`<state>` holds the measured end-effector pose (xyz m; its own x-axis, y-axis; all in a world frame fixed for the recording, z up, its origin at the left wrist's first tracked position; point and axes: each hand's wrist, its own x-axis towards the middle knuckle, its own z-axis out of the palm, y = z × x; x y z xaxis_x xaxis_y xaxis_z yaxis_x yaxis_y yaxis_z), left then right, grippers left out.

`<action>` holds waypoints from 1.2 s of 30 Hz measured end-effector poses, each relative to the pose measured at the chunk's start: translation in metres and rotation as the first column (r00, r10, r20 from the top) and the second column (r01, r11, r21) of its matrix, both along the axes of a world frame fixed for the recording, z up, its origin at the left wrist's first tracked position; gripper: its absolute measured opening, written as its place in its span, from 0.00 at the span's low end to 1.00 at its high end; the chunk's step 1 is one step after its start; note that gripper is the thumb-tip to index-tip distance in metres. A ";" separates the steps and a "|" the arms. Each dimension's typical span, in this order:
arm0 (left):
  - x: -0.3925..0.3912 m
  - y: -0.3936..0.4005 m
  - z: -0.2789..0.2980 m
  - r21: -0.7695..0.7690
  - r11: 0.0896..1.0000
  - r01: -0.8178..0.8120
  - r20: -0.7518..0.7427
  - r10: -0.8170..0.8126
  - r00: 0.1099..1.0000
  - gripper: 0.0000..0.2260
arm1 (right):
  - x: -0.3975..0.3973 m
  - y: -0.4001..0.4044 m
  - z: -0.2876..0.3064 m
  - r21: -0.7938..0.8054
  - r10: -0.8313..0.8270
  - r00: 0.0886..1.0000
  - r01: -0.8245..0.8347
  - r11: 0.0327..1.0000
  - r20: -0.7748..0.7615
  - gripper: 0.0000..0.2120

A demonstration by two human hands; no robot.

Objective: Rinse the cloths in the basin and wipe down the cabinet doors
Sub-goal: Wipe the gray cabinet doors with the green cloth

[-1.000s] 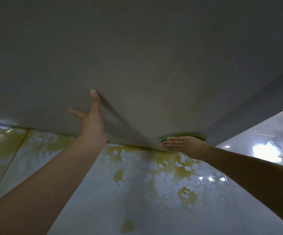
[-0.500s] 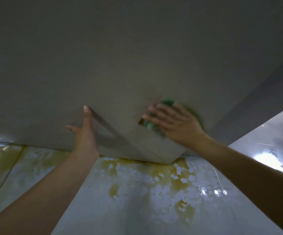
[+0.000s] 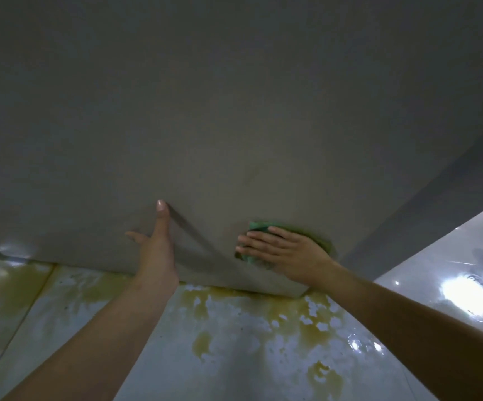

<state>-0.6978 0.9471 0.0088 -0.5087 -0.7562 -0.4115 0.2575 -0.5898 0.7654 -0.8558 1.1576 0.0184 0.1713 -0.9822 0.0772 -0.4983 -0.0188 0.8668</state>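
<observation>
A large grey cabinet door (image 3: 234, 111) fills the upper part of the head view. My right hand (image 3: 286, 253) lies flat on its lower part and presses a green cloth (image 3: 256, 227) against it; most of the cloth is hidden under the palm. My left hand (image 3: 156, 250) is open, fingers straight, with its edge resting against the door's left side just above the bottom edge.
Below the door lies a wet, glossy tiled floor (image 3: 234, 357) with yellow-brown stained puddles. A darker grey cabinet side (image 3: 437, 204) runs down at the right, beside a bright light reflection (image 3: 463, 296) on the floor.
My right hand with the green cloth rose from the door's bottom edge, then slid back down a little and to the right. My left hand stayed braced on the door.
</observation>
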 end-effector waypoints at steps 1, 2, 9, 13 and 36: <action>0.001 -0.002 -0.001 0.002 1.000 0.003 0.012 -0.003 1.000 0.64 | -0.001 0.006 0.007 -0.081 -0.019 0.999 0.021 0.997 0.032 0.27; 0.001 -0.002 -0.002 0.001 1.000 0.006 0.018 -0.006 1.000 0.65 | -0.001 0.009 0.017 -0.177 -0.033 0.997 0.044 0.983 0.066 0.25; 0.005 -0.002 -0.004 -0.002 1.000 -0.030 -0.024 0.030 0.999 0.57 | 0.029 -0.071 0.094 -0.635 0.065 0.990 0.029 0.772 0.125 0.25; 0.005 -0.001 -0.009 0.018 0.998 -0.056 -0.031 0.057 0.998 0.43 | 0.028 -0.075 0.037 -0.232 0.107 0.989 -0.081 0.969 0.100 0.26; 0.013 -0.011 -0.033 -0.022 0.993 -0.119 0.083 0.120 0.989 0.28 | 0.049 -0.118 0.003 0.123 0.087 0.996 -0.088 0.988 0.012 0.28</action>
<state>-0.6853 0.9365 -0.0245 -0.3785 -0.8165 -0.4359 0.2598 -0.5457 0.7967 -0.8067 1.0398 0.0215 0.2573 -0.9654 -0.0420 -0.4958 -0.1693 0.8518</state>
